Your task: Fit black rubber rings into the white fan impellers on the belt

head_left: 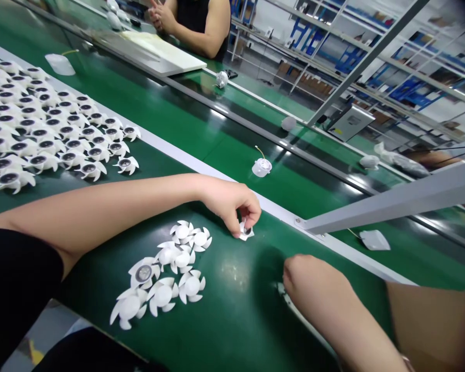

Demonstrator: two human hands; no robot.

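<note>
My left hand (236,206) reaches across the green table, thumb and fingers pinched on a small white fan blade (247,233) whose dark round hub shows. My right hand (313,284) is closed near the table's right side, back of the hand toward me; what its fingers hold is hidden. A pale, narrow edge (290,302) runs from under its knuckles along the wrist. Between my left forearm and me lies a loose group of white fan blades (163,294), most with smooth hubs up. One fan blade (143,273) there shows its grey hub ring.
Many fan blades (42,132) with dark hubs stand in rows at the left. Beyond the pale rail, the green conveyor carries a white motor housing (262,167) with a wire. A grey post (391,201) slants across the right. A person (201,26) sits opposite.
</note>
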